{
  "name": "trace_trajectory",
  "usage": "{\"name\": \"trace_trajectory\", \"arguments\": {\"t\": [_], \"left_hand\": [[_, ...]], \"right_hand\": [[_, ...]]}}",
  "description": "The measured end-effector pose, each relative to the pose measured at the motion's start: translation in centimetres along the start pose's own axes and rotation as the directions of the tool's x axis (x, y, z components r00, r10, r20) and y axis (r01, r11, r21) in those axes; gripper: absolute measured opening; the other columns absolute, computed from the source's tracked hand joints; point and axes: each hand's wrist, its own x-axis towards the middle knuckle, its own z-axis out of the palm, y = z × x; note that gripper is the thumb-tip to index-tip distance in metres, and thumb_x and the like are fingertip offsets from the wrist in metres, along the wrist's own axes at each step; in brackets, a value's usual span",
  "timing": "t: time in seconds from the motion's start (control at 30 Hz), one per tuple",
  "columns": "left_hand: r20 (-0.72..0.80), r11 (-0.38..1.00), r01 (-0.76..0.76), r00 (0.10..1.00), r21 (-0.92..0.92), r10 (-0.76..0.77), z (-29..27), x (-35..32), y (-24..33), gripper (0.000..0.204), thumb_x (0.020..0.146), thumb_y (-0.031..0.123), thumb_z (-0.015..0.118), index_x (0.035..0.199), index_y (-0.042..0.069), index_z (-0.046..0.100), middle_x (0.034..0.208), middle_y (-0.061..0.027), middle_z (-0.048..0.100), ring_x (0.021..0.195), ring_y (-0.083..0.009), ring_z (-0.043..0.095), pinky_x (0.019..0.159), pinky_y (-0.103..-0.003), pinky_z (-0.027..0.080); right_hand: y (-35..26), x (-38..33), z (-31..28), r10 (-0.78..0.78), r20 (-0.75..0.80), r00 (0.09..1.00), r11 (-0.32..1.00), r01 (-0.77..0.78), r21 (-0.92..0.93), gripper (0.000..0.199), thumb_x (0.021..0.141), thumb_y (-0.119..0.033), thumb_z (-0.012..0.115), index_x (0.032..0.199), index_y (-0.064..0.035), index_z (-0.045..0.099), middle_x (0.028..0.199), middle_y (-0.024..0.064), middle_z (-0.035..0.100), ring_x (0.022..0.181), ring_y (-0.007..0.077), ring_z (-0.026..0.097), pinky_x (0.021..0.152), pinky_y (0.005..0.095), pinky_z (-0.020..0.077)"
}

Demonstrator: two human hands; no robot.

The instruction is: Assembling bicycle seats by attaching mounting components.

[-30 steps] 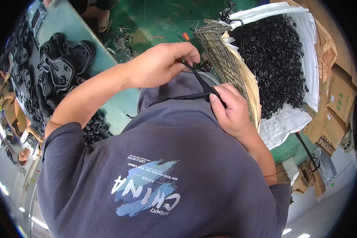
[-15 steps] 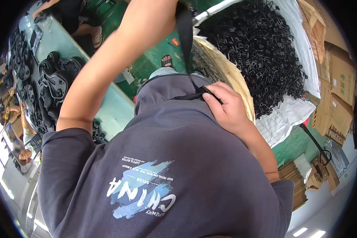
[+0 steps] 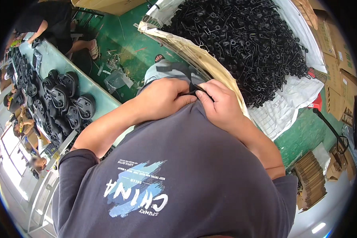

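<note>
Both my hands meet at my waist, at the hem of my dark grey T-shirt (image 3: 202,158). My left hand (image 3: 166,96) is closed, its fingers curled around a black strap (image 3: 193,88) that comes out between the hands. Pressed up beside it, my right hand (image 3: 221,104) pinches the same strap between thumb and fingers. Part of the strap runs over my light-coloured trouser leg. Most of it, and any fastening, is hidden by my fingers.
A large white-lined bin (image 3: 178,41) heaped with small black parts (image 3: 242,47) stands close on my right. On my left is a long table (image 3: 87,85) with black moulded pieces (image 3: 61,97). Plastic scraps (image 3: 117,79) litter the green floor. A person (image 3: 51,25) sits beyond the table; cardboard boxes (image 3: 337,87) stand far right.
My left hand has come down from high up, where it held the strap stretched, to my waist beside the right hand. The right hand keeps its pinch. My view has shifted slightly.
</note>
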Motion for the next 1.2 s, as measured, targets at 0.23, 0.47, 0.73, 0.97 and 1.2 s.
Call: {"name": "trace_trajectory", "arguments": {"t": [0.23,0.47,0.73,0.97,1.2], "left_hand": [[-0.117,0.948,-0.302,0.95,-0.1,0.291,0.6,-0.7,0.2,0.025,0.092,0.015,0.076,0.081,0.001,0.058,0.076,-0.016,0.059,0.077,-0.0384,0.059,0.069,-0.046,0.048],[-0.007,0.929,-0.047,0.999,-0.368,0.048,-3.0,2.0,-0.3,0.022,0.091,0.017,0.079,0.097,0.002,0.064,0.082,-0.0118,0.064,0.078,-0.0316,0.063,0.071,-0.042,0.051],[0.171,0.829,-0.55,0.812,-0.096,0.558,-11.6,9.3,-5.5,0.038,0.089,0.011,0.076,0.126,0.003,0.069,0.115,-0.0178,0.072,0.108,-0.0368,0.069,0.098,-0.045,0.054],[0.272,0.601,-0.674,0.732,0.43,0.625,-19.0,5.2,-8.7,0.04,0.082,0.013,0.075,0.121,0.01,0.073,0.081,-0.0034,0.063,0.073,-0.0266,0.064,0.068,-0.04,0.05],[0.263,0.74,-0.593,0.804,0.317,0.532,-21.5,2.8,-14.5,0.046,0.084,0.01,0.074,0.129,0.006,0.069,0.083,-0.0095,0.067,0.079,-0.0321,0.067,0.069,-0.044,0.053]], "right_hand": [[1.2,-0.2,-2.0,0.094,-0.078,0.993,0.995,-0.095,-0.01,0.008,0.094,-0.004,0.07,0.101,0.0014,0.07,0.089,0.0179,0.066,0.078,0.0381,0.066,0.07,0.0428,0.0524],[1.1,2.8,-2.5,0.096,-0.058,0.994,0.994,-0.099,-0.056,0.012,0.093,-0.008,0.073,0.103,-0.0012,0.074,0.089,0.0143,0.068,0.08,0.0341,0.068,0.071,0.0399,0.0534],[-0.1,9.2,-3.7,-0.038,0.124,0.992,0.98,0.061,-0.191,0.016,0.09,-0.01,0.076,0.104,-0.0015,0.074,0.093,0.0108,0.066,0.081,0.0318,0.066,0.072,0.0413,0.0539],[-1.6,12.0,-3.7,0.046,0.234,0.971,0.994,-0.021,-0.111,0.028,0.091,-0.009,0.078,0.117,-0.0014,0.074,0.103,0.0102,0.071,0.095,0.0269,0.069,0.082,0.0366,0.0551],[-1.8,11.8,-2.4,0.362,0.152,0.92,0.918,-0.38,0.114,0.032,0.097,-0.018,0.077,0.125,-0.0032,0.074,0.111,0.0078,0.07,0.094,0.019,0.066,0.083,0.0302,0.0537]]}}
